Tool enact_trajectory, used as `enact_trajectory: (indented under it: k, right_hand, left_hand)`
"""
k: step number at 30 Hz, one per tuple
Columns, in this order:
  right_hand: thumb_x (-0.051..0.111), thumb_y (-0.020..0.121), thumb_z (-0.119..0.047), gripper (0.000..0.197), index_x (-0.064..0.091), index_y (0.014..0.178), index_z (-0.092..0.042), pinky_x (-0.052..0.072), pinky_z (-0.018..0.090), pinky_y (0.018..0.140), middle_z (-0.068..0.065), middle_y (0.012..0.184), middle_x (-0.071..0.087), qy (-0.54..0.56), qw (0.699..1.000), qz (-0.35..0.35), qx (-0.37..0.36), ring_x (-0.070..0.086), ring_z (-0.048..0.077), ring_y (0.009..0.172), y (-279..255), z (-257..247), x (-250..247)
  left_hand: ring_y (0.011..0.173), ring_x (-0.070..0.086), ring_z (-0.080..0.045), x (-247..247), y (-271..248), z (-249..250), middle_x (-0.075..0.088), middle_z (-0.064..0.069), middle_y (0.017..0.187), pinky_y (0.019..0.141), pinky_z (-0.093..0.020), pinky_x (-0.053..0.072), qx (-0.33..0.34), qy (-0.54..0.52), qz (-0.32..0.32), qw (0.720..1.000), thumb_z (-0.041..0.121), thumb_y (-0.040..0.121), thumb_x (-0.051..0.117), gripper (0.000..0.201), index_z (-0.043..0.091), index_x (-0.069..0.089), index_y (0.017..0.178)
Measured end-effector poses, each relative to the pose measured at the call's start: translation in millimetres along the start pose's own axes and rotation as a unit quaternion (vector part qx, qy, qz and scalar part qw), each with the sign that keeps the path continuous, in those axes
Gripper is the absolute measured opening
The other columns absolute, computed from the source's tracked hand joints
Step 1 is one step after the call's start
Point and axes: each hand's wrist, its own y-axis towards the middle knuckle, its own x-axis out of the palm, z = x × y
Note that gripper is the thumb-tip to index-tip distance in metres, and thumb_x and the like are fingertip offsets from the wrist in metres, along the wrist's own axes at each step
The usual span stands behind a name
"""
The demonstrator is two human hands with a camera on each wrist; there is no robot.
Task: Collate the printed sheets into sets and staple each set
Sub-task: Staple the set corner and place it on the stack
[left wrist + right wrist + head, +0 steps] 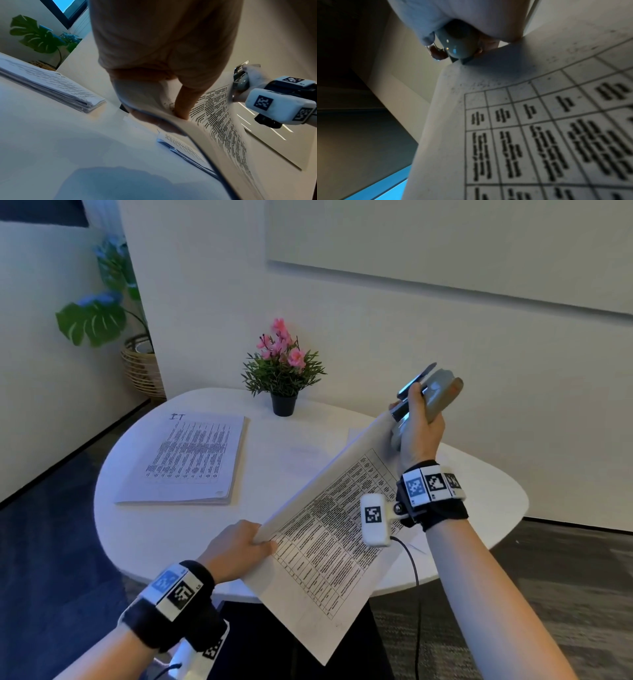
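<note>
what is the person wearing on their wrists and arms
Both forearms are bare, no sleeves. Each wrist has a black band with white-framed square code tags and a white camera box; a black cable trails from the right one.

A white rounded table (144,529) bears a paper stack (191,460) and a potted flower (283,371).

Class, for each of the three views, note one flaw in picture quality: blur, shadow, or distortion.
Head view: the stapler is slightly motion-blurred. Left wrist view: the left hand looms large, soft and shadowed. Right wrist view: the table lines on the held sheets bow from wide-angle distortion, and the text is blurred.
</note>
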Motion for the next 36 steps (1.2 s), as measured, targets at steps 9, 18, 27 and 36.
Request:
enact_trajectory:
  k: [9, 18, 27, 36]
  right_hand:
    - [0.054, 0.094, -0.033, 0.028, 0.058, 0.085, -0.007, 0.047, 0.027, 0.055, 0.011, 0.071, 0.056, 0.069, 0.997, -0.025, 0.031, 0.053, 0.021, 0.062, 0.5, -1.0, 6.6]
    - [0.058, 0.089, -0.045, 0.046, 0.053, 0.058, -0.012, 0.042, 0.025, 0.053, 0.002, 0.05, 0.049, -0.064, 0.998, 0.03, -0.002, 0.048, 0.015, 0.047, 3.9, 13.8, 4.1]
    - [0.062, 0.081, -0.026, 0.039, 0.05, 0.108, 0.0, 0.045, 0.029, 0.056, 0.014, 0.082, 0.06, -0.389, 0.901, -0.019, 0.19, 0.054, 0.024, 0.064, 55.9, 63.3, -39.7]
    - [0.054, 0.091, -0.04, 0.047, 0.043, 0.059, -0.008, 0.031, 0.023, 0.048, 0.005, 0.051, 0.041, -0.632, 0.733, -0.118, 0.224, 0.036, 0.016, 0.044, 49.1, 125.3, -93.8]
  left_hand:
    - [0.066, 0.061, -0.017, -0.1, 2.8, -0.1, 0.061, 0.003, 0.068, 0.066, -0.029, 0.047, 0.004, 0.023, -0.003, 1.0, 0.032, 0.089, 0.062, 0.027, 0.021, 0.055, 0.065]
    - [0.073, 0.066, -0.017, 5.0, 4.8, -3.9, 0.07, -0.002, 0.079, 0.071, -0.032, 0.051, -0.004, 0.042, -0.011, 0.999, 0.034, 0.09, 0.06, 0.023, 0.014, 0.067, 0.08]
    - [0.077, 0.069, -0.021, -34.9, 12.1, -34.1, 0.072, -0.006, 0.083, 0.076, -0.035, 0.055, -0.095, -0.008, 0.062, 0.994, 0.029, 0.087, 0.066, 0.016, 0.015, 0.066, 0.08]
    - [0.078, 0.061, -0.026, -71.4, 16.1, -55.7, 0.067, -0.019, 0.096, 0.063, -0.029, 0.046, -0.16, -0.217, 0.192, 0.944, 0.008, 0.087, 0.066, 0.016, -0.002, 0.064, 0.099]
